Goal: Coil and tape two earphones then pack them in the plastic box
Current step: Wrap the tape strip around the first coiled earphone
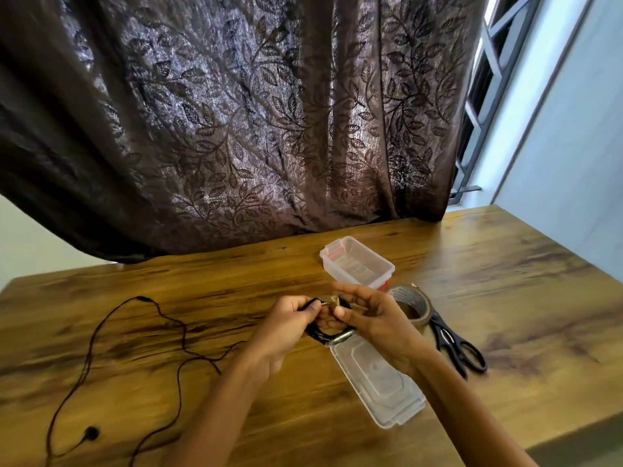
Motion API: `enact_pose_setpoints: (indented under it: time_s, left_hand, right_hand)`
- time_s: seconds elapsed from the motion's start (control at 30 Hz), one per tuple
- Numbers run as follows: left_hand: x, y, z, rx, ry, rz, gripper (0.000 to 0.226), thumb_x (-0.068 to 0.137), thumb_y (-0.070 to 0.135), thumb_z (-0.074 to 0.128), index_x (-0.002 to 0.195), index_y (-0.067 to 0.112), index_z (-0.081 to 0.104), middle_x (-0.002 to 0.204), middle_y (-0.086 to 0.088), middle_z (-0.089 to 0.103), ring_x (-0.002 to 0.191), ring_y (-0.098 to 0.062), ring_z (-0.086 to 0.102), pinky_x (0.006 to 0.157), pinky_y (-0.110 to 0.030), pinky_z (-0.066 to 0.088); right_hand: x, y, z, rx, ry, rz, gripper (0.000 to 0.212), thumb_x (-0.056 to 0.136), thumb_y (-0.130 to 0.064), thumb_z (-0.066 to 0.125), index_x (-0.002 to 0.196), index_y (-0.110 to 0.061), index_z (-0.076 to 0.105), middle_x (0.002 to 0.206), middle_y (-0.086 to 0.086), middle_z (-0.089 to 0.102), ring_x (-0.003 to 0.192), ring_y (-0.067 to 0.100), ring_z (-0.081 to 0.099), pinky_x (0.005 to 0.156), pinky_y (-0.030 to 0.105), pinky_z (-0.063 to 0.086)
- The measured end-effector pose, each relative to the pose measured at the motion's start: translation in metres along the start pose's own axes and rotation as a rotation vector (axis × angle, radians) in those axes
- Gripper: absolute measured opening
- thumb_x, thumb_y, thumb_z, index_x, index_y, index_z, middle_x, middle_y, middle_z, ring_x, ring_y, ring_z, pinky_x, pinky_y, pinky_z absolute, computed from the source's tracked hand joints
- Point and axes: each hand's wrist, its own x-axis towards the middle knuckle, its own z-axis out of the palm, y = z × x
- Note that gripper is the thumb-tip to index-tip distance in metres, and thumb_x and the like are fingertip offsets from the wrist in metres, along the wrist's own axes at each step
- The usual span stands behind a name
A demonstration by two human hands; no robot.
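Observation:
Both hands meet above the middle of the wooden table. My left hand [286, 326] grips a coiled black earphone [318, 334], whose loops hang below my fingers. My right hand [374, 318] pinches a small piece of brown tape [333, 300] against the top of the coil. A second black earphone [141, 345] lies uncoiled on the table at the left, one earbud near the front edge. The clear plastic box [357, 262] stands open behind my hands, and its clear lid [381, 382] lies flat under my right wrist.
A roll of brown packing tape [413, 303] sits right of my hands, with black scissors [455, 345] beside it. A dark leaf-patterned curtain [236, 129] hangs over the table's far edge. The table [522, 281] ends close on the right and front right.

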Motion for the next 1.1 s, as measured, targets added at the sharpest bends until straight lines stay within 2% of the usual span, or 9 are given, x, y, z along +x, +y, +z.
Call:
enact_pose_setpoints:
  time_s: [0.1,0.2,0.3,0.43,0.53,0.77,0.87,1.0,1.1]
  left_hand:
    - [0.006,-0.005,-0.007,0.037,0.025,-0.013,0.024,0.096,0.011,0.044,0.081,0.011,0.063,0.075,0.000,0.067,0.072,-0.009,0.062,0.082,-0.027,0.047]
    - [0.012,-0.007,-0.013,0.065,0.047,-0.017,0.026,0.097,0.011,0.043,0.080,0.013,0.063,0.077,0.000,0.067,0.074,-0.009,0.062,0.081,-0.027,0.047]
    - [0.017,-0.009,-0.019,0.107,0.058,-0.010,0.024,0.097,0.013,0.044,0.082,0.012,0.063,0.082,-0.003,0.067,0.081,-0.013,0.061,0.085,-0.030,0.048]
    - [0.022,-0.009,-0.024,0.148,0.068,0.000,0.023,0.097,0.015,0.044,0.086,0.011,0.064,0.088,-0.005,0.068,0.086,-0.015,0.063,0.088,-0.033,0.049]
    - [0.027,-0.007,-0.027,0.126,0.043,0.001,0.024,0.097,0.013,0.043,0.086,0.012,0.064,0.086,-0.004,0.068,0.084,-0.014,0.063,0.088,-0.031,0.049]
    - [0.037,-0.006,-0.028,0.065,0.008,-0.026,0.025,0.097,0.012,0.043,0.089,0.008,0.066,0.096,-0.013,0.071,0.096,-0.023,0.066,0.098,-0.039,0.048]
    - [0.043,-0.010,-0.031,0.048,0.018,-0.047,0.025,0.096,0.012,0.044,0.086,0.009,0.066,0.099,-0.016,0.070,0.102,-0.028,0.065,0.099,-0.041,0.046]
    - [0.051,-0.021,-0.034,0.017,0.056,-0.081,0.026,0.096,0.012,0.044,0.082,0.012,0.066,0.090,-0.010,0.070,0.094,-0.023,0.066,0.096,-0.039,0.048]
    - [0.058,-0.030,-0.037,-0.005,0.100,-0.119,0.024,0.097,0.012,0.043,0.084,0.009,0.063,0.083,-0.006,0.066,0.079,-0.014,0.062,0.090,-0.034,0.049]
  right_hand:
    - [0.007,0.010,0.002,0.129,-0.026,0.019,0.047,0.073,0.000,0.061,0.120,-0.004,0.054,0.100,0.011,0.070,0.090,0.023,0.069,0.080,0.029,0.056]
    - [0.014,0.016,0.003,0.270,-0.043,0.059,0.034,0.086,0.009,0.043,0.115,-0.001,0.058,0.100,0.018,0.069,0.092,0.027,0.068,0.078,0.029,0.056]
    - [0.023,0.019,0.003,0.279,-0.038,0.086,0.040,0.087,0.010,0.027,0.109,0.002,0.060,0.097,0.024,0.069,0.091,0.030,0.068,0.079,0.031,0.057]
    - [0.031,0.019,0.010,0.161,0.024,0.042,0.026,0.089,-0.012,0.045,0.103,0.001,0.063,0.087,0.016,0.071,0.085,0.025,0.069,0.073,0.029,0.057]
    - [0.036,0.021,0.011,0.057,0.074,-0.029,0.029,0.076,-0.011,0.060,0.103,-0.002,0.064,0.083,0.009,0.073,0.081,0.020,0.070,0.069,0.025,0.056]
    - [0.042,0.022,0.010,-0.011,0.144,-0.117,0.025,0.084,0.006,0.052,0.105,-0.003,0.062,0.080,0.008,0.074,0.076,0.017,0.071,0.069,0.025,0.057]
    - [0.046,0.024,0.008,0.011,0.159,-0.086,0.023,0.087,0.003,0.050,0.107,0.002,0.061,0.087,0.014,0.072,0.080,0.021,0.070,0.073,0.028,0.058]
    - [0.050,0.035,0.006,-0.059,0.201,-0.024,0.023,0.089,-0.005,0.051,0.108,-0.003,0.064,0.104,0.021,0.067,0.098,0.029,0.065,0.088,0.037,0.054]
    - [0.055,0.043,0.004,-0.024,0.198,0.040,0.024,0.089,-0.002,0.052,0.110,-0.002,0.063,0.105,0.019,0.067,0.097,0.027,0.064,0.090,0.038,0.052]
